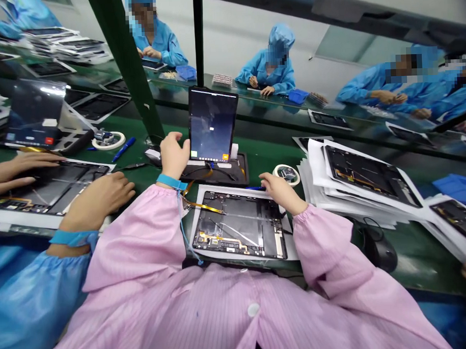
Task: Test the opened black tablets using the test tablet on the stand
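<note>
Resting open beside an upright tablet [212, 124] at frame centre, the left hand [174, 156] grips nothing, while the right hand [281, 193] lies loose-fingered on a paper sheet [241, 189] under an opened tablet chassis [238, 225], bottom centre.

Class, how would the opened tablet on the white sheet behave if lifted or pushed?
The opened tablet is probably stiff, given its flat frame. Lifting looks risky: a gold ribbon cable seems to link it to the upright screen. Being flat, it would likely slide, not roll.

Head-worn view, angled down at both hands [174, 156] [281, 192]
</note>
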`<state>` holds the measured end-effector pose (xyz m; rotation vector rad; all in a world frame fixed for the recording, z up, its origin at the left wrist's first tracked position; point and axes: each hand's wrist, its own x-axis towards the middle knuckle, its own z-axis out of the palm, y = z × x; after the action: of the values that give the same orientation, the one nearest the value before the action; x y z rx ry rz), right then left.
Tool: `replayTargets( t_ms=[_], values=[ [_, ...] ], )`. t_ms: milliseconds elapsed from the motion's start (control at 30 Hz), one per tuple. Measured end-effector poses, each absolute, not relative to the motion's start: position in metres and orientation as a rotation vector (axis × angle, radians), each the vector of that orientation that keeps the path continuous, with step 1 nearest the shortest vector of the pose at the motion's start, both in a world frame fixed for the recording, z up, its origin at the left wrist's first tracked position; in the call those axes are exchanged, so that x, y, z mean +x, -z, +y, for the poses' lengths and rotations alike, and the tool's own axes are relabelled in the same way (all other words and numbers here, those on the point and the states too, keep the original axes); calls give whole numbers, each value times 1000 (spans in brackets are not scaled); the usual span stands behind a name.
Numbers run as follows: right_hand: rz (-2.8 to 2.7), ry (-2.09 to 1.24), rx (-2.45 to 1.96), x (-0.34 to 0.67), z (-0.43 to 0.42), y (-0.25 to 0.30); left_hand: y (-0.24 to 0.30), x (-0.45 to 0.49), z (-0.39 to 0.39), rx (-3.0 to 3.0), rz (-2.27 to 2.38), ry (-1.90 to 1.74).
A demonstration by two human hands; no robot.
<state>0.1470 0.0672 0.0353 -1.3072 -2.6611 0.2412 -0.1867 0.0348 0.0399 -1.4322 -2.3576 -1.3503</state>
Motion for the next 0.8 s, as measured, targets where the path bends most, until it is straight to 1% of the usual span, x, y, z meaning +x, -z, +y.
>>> replayTargets(
  t_ms=[200,333,400,500,567,633,700,733,800],
  values=[
    [-2797,-129,-1295,149,73,-24,-17,-211,44,-1390,-2636,1239],
    [-2848,14,-1201,148,71,-32,-14,-209,48,-1501,-2674,1291],
    [-2762,110,-1110,153,65,-44,-12,-209,51,-1604,-2645,1362],
    [-2354,152,-961,168,42,-63,-5,-211,56,-1684,-2617,1370],
    [-2049,-28,-886,178,18,-72,-1,-212,58,-1657,-2640,1288],
    [-1840,-382,-843,184,-4,-75,0,-211,56,-1618,-2637,1211],
    [-1750,-748,-872,187,-17,-70,-5,-205,50,-1592,-2582,1199],
    [-1743,-875,-931,188,-20,-65,-10,-201,46,-1578,-2549,1212],
    [-1763,-986,-1111,191,-21,-50,-24,-187,35,-1641,-2499,1259]
  ],
)
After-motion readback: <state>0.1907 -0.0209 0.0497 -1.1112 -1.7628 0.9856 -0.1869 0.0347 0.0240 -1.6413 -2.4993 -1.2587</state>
